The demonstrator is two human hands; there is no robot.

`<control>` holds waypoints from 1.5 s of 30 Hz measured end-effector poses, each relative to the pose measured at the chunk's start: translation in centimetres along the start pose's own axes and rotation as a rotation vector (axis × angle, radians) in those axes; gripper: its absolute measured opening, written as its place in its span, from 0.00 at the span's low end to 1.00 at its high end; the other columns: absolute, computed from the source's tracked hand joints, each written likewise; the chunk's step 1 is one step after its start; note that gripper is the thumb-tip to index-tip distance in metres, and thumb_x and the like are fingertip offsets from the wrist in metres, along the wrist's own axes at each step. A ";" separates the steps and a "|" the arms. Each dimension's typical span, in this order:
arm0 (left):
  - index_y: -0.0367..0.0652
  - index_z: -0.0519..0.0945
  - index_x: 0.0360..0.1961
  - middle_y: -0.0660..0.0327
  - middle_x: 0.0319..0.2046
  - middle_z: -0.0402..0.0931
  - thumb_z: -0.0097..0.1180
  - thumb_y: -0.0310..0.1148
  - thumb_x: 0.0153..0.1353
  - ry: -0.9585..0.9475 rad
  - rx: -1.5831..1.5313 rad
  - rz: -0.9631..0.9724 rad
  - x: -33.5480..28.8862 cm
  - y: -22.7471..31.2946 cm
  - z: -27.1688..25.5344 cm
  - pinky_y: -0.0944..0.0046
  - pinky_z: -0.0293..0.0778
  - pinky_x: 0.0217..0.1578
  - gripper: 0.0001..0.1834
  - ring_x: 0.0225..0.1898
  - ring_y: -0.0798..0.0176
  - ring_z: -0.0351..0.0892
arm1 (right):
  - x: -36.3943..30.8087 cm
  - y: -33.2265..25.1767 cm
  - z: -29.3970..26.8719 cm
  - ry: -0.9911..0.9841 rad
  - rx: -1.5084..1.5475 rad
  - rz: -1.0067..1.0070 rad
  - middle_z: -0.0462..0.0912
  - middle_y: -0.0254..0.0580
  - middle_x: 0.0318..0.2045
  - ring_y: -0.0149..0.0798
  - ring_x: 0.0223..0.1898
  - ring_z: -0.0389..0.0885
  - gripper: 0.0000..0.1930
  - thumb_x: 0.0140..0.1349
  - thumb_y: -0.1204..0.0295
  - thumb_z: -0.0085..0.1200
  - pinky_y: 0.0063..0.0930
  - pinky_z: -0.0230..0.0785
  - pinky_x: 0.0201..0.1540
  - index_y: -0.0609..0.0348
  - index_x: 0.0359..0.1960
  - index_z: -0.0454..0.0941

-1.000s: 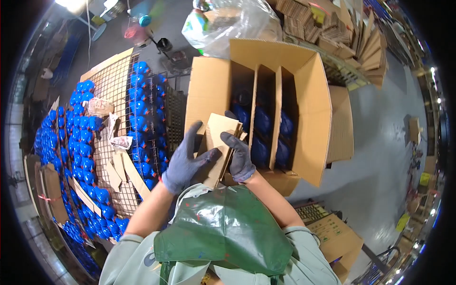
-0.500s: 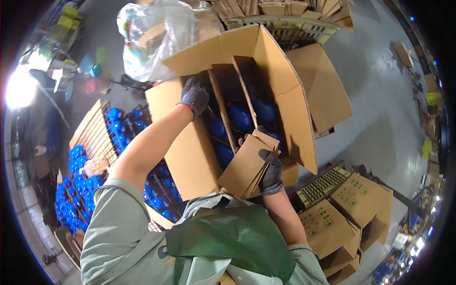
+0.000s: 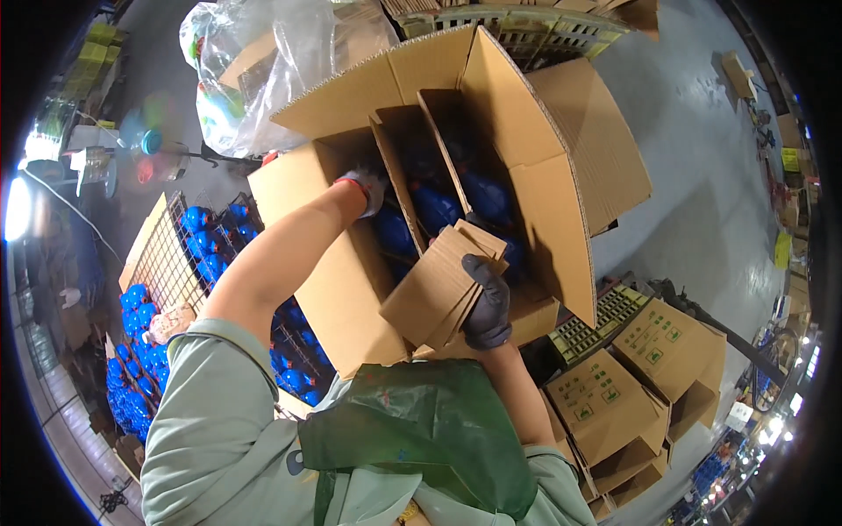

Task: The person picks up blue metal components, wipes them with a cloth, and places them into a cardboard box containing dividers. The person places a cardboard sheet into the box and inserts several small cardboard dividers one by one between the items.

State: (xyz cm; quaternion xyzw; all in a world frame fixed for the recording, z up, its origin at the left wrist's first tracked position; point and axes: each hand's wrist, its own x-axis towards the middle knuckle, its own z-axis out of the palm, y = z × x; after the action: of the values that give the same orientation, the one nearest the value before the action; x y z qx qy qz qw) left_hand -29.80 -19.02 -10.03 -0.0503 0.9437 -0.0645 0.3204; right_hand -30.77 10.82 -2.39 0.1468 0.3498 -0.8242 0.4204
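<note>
Holding a fanned stack of cardboard pieces (image 3: 430, 285) in the right hand (image 3: 487, 302), dark glove, thumb on top, grip clamped on the stack. Stack sits above the near side of the open carton (image 3: 545, 206); can't tell if it touches the carton.

Left hand (image 3: 368, 188), grey glove with red cuff edge, is down inside the carton, left compartment, toward the far end. Fingers hidden, so can't tell if they are apart, together or gripping something.

Two upright cardboard dividers (image 3: 396, 175) split the carton into three compartments; rounded blue items (image 3: 436, 207) show in all of them. Carton flaps stand open, the left one folded outward under the left forearm.

Around the carton: clear plastic bag (image 3: 289, 66) beyond its far left corner; yellowish plastic crate (image 3: 526, 37) with cardboard in it beyond the far side; brown cardboard (image 3: 589, 145) just beside its right; second yellowish crate (image 3: 605, 326) and printed boxes (image 3: 605, 405) off its near right. Left of the carton, wire rack (image 3: 164, 256) with more blue items on and around it. Green apron (image 3: 421, 434) on the near side of the carton, over a pale shirt (image 3: 219, 421).
</note>
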 end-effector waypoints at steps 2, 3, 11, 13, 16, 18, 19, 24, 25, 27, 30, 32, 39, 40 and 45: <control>0.44 0.83 0.48 0.51 0.48 0.83 0.49 0.36 0.64 -0.004 -0.028 -0.004 -2.5 -0.1 -6.1 0.49 0.72 0.56 0.16 0.53 0.45 0.79 | -0.2 0.7 -1.5 0.051 -0.273 -0.174 0.78 0.45 0.57 0.41 0.57 0.78 0.23 0.65 0.66 0.56 0.38 0.71 0.61 0.66 0.59 0.75; 0.43 0.84 0.42 0.51 0.45 0.83 0.51 0.38 0.63 0.165 -0.143 -0.060 -4.3 -0.4 -9.1 0.49 0.75 0.51 0.14 0.50 0.45 0.81 | -0.4 0.8 -2.0 0.040 -0.407 -0.301 0.80 0.44 0.55 0.39 0.55 0.79 0.20 0.67 0.64 0.56 0.36 0.71 0.60 0.67 0.54 0.80; 0.44 0.82 0.44 0.49 0.35 0.82 0.63 0.39 0.58 0.432 -0.475 0.306 -8.0 0.2 -14.8 0.51 0.77 0.40 0.15 0.38 0.49 0.83 | -0.7 -0.7 2.2 -0.010 -0.168 -0.150 0.81 0.46 0.53 0.43 0.54 0.80 0.22 0.69 0.66 0.52 0.37 0.71 0.60 0.65 0.61 0.72; 0.46 0.82 0.42 0.51 0.40 0.83 0.59 0.34 0.58 0.644 0.300 0.361 -4.0 0.8 -15.0 0.49 0.77 0.41 0.11 0.43 0.49 0.82 | -1.1 -1.8 1.6 0.063 0.065 -0.003 0.81 0.46 0.52 0.44 0.53 0.81 0.22 0.69 0.65 0.51 0.38 0.72 0.60 0.65 0.61 0.72; 0.47 0.82 0.41 0.53 0.41 0.83 0.50 0.32 0.61 -0.011 0.083 0.167 2.8 4.4 -10.2 0.50 0.75 0.51 0.11 0.48 0.50 0.80 | -1.9 -1.6 0.0 0.093 0.169 0.063 0.82 0.44 0.49 0.43 0.51 0.81 0.19 0.68 0.67 0.53 0.38 0.73 0.58 0.63 0.58 0.74; 0.46 0.82 0.41 0.53 0.39 0.82 0.51 0.34 0.60 0.056 0.062 0.395 6.2 2.7 -2.3 0.52 0.76 0.47 0.11 0.46 0.49 0.81 | -2.3 -1.9 0.3 0.067 0.319 0.160 0.83 0.42 0.46 0.40 0.48 0.82 0.16 0.66 0.71 0.57 0.39 0.76 0.55 0.60 0.55 0.76; 0.45 0.82 0.40 0.52 0.39 0.82 0.51 0.35 0.60 -0.015 -0.042 0.384 6.2 3.2 -2.8 0.53 0.77 0.45 0.11 0.46 0.48 0.81 | -2.4 -1.3 -1.3 0.082 0.193 0.065 0.83 0.42 0.47 0.40 0.49 0.82 0.17 0.66 0.71 0.57 0.38 0.76 0.55 0.60 0.55 0.76; 0.41 0.82 0.43 0.49 0.35 0.83 0.57 0.54 0.61 0.081 -0.677 0.304 -6.1 6.1 -17.5 0.51 0.76 0.39 0.24 0.35 0.46 0.82 | -1.8 -0.9 -2.3 0.101 -0.071 -0.252 0.79 0.44 0.54 0.42 0.55 0.78 0.19 0.71 0.67 0.50 0.38 0.71 0.60 0.62 0.60 0.72; 0.43 0.83 0.44 0.50 0.34 0.82 0.62 0.59 0.57 -0.249 -0.569 0.352 -7.1 6.4 -18.2 0.53 0.76 0.34 0.28 0.33 0.49 0.82 | -1.6 -1.5 -0.4 0.080 0.278 -0.096 0.78 0.45 0.57 0.43 0.58 0.77 0.20 0.72 0.66 0.48 0.39 0.69 0.62 0.63 0.61 0.71; 0.44 0.82 0.46 0.50 0.34 0.82 0.63 0.56 0.58 -0.206 -0.495 0.474 -7.4 7.7 -21.8 0.53 0.76 0.37 0.27 0.35 0.50 0.82 | -0.8 -0.6 -0.7 0.083 0.250 -0.159 0.76 0.46 0.59 0.44 0.62 0.74 0.23 0.72 0.67 0.46 0.42 0.65 0.66 0.63 0.65 0.67; 0.40 0.82 0.45 0.48 0.37 0.83 0.58 0.35 0.62 0.598 -0.356 0.428 -0.6 6.3 -20.1 0.49 0.75 0.46 0.14 0.42 0.46 0.82 | -1.1 -1.9 0.1 -0.066 0.528 -0.089 0.74 0.49 0.62 0.47 0.65 0.72 0.24 0.72 0.70 0.44 0.44 0.61 0.70 0.63 0.68 0.63; 0.42 0.82 0.49 0.49 0.45 0.81 0.53 0.26 0.58 0.369 0.125 0.295 4.3 8.4 -19.8 0.50 0.74 0.52 0.17 0.51 0.43 0.77 | -1.9 -1.6 -0.8 -0.012 0.363 -0.149 0.75 0.52 0.61 0.50 0.64 0.73 0.25 0.70 0.72 0.46 0.45 0.62 0.70 0.65 0.68 0.63; 0.41 0.76 0.58 0.51 0.55 0.78 0.50 0.36 0.62 0.275 0.006 0.191 8.1 13.7 -12.1 0.52 0.65 0.62 0.23 0.60 0.48 0.71 | -5.2 -2.8 -3.5 0.306 0.135 -0.102 0.81 0.46 0.50 0.46 0.49 0.82 0.17 0.65 0.71 0.56 0.41 0.75 0.55 0.64 0.54 0.75; 0.41 0.76 0.57 0.50 0.54 0.78 0.53 0.42 0.62 0.383 -0.145 0.201 5.4 13.6 -14.2 0.47 0.62 0.64 0.25 0.62 0.48 0.69 | -4.7 -1.8 -5.8 0.284 -0.428 -0.468 0.81 0.45 0.50 0.46 0.49 0.82 0.16 0.65 0.70 0.56 0.41 0.75 0.55 0.63 0.53 0.77; 0.40 0.55 0.74 0.49 0.63 0.71 0.61 0.38 0.67 0.388 -1.348 0.408 -13.3 12.2 -13.6 0.60 0.65 0.64 0.41 0.64 0.57 0.69 | -1.9 -3.5 -0.5 0.080 -0.110 -0.251 0.79 0.46 0.56 0.40 0.58 0.75 0.17 0.70 0.71 0.51 0.36 0.68 0.63 0.68 0.55 0.78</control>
State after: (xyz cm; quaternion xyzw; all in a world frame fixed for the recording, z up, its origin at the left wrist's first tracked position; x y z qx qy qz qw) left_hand -28.25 -3.93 6.70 -0.0475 0.8088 0.5839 0.0524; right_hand -32.47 13.68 -0.13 0.1115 0.4266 -0.8434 0.3069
